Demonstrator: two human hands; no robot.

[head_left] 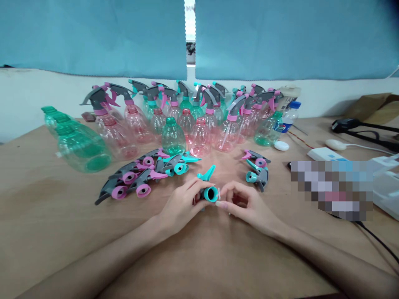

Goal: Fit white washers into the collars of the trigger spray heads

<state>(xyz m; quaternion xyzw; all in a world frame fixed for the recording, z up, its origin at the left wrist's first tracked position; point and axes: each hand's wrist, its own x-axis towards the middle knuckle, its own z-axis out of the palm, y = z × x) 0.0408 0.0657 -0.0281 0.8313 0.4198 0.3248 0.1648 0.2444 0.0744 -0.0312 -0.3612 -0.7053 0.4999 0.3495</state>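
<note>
My left hand (183, 203) is closed round a grey spray head with a teal trigger and collar (211, 194). The collar's open end faces me and slightly right. Close beside that opening, my right hand (245, 203) pinches a small, thin whitish piece (219, 193) between thumb and fingers; its exact kind is too small to tell. Left of my hands lies a group of loose spray heads (137, 176) with pink or teal collars. To the right lie a pink-collared spray head (256, 158) and a teal-collared one (258, 176).
Several clear pink bottles (200, 139) and green bottles (173, 137) stand behind, many topped with spray heads. More green bottles (84, 145) are at the left. A Pepsi bottle (289, 117), a white oval object (281, 145), a power strip (327, 155) and cables occupy the right.
</note>
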